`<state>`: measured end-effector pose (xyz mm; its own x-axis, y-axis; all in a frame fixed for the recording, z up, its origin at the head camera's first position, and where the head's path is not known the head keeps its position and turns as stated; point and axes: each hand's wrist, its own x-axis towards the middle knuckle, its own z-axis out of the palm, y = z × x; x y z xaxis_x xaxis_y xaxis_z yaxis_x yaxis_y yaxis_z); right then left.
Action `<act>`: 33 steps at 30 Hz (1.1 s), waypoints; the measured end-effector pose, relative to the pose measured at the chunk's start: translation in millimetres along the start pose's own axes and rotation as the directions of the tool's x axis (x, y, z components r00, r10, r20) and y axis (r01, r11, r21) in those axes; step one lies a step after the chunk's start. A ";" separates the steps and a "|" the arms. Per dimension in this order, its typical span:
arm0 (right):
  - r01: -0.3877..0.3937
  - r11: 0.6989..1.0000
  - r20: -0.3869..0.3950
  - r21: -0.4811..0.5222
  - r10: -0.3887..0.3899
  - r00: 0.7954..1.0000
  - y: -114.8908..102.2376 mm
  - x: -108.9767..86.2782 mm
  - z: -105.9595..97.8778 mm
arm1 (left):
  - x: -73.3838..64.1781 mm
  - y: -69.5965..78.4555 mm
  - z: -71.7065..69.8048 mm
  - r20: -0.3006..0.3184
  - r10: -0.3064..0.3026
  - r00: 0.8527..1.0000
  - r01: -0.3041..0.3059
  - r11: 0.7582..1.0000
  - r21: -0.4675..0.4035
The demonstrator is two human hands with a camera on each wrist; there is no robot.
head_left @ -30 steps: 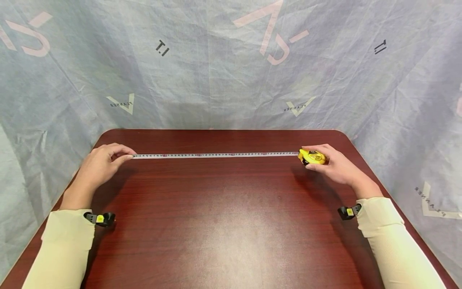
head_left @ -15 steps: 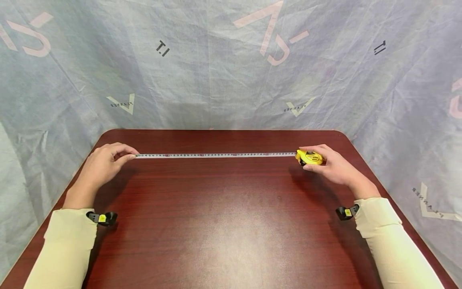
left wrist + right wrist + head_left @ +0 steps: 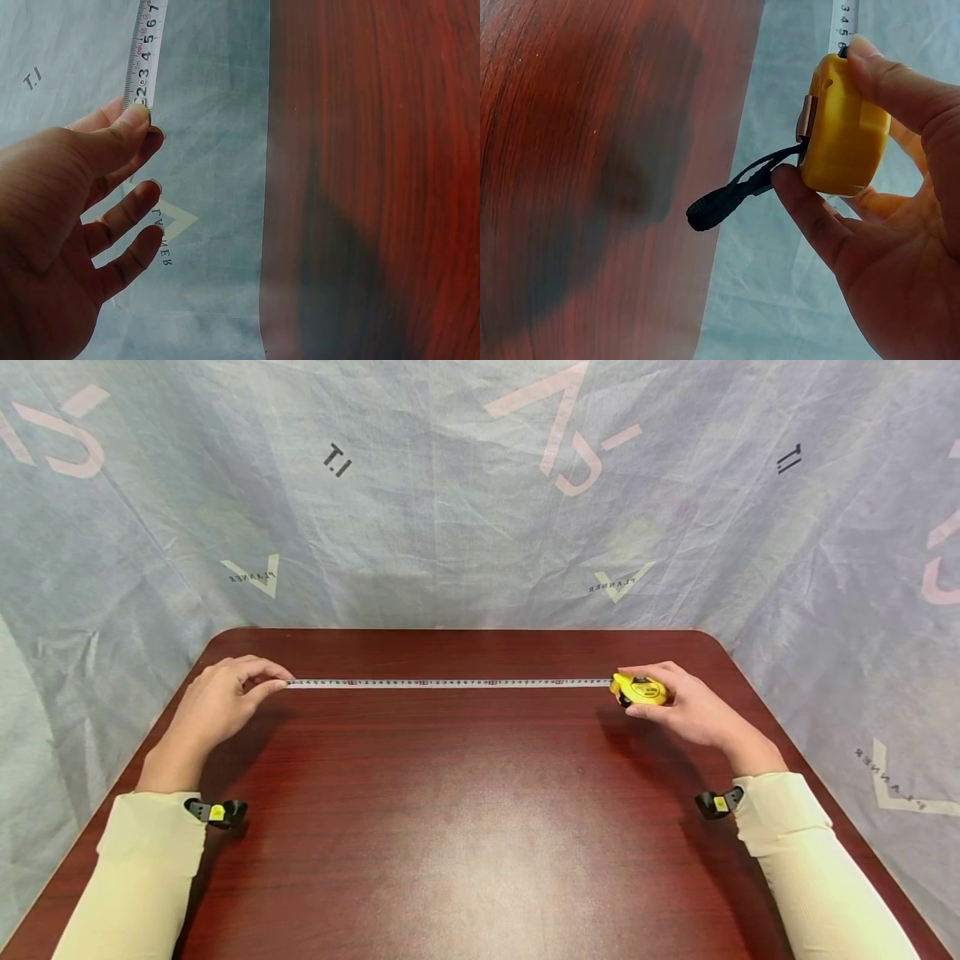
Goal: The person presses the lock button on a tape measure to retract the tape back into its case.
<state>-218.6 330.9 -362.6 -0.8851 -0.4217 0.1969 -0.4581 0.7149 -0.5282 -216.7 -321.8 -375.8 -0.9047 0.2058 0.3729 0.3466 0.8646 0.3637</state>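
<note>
Between both hands stretches a white tape blade with black numbers and red-marked tens, held straight above the table. My left hand pinches its free end between thumb and forefinger; in the left wrist view the other fingers are spread loosely beneath the blade. The yellow tape measure sits in my right hand, gripped by thumb and fingers, with the blade coming out of its left side. In the right wrist view a black wrist strap dangles from the yellow case, and the thumb lies near the blade's mouth.
A dark red-brown wooden table lies below, with rounded far corners. Grey cloth with printed letters hangs behind it and along both sides. Small black cameras are strapped at the wrists.
Both hands have drawn slightly toward each other: the left moved right, the right with the tape measure moved left. The blade between them is a little shorter.
</note>
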 end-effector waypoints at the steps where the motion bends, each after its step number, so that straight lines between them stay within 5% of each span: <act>1: 0.002 1.000 -0.002 -0.003 -0.002 1.000 -0.2 0.1 0.4 | 0.5 -0.1 0.4 0.002 -0.001 1.000 0.001 1.000 0.002; 33: -0.004 1.000 0.017 0.007 0.003 1.000 -9.1 10.1 7.2 | 5.6 7.1 5.2 -0.006 0.024 1.000 -0.024 1.000 0.007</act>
<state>-222.8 316.0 -361.7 -0.8851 -0.4288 0.1807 -0.4544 0.7128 -0.5343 -220.6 -312.1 -375.5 -0.8946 0.2237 0.3869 0.3665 0.8627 0.3485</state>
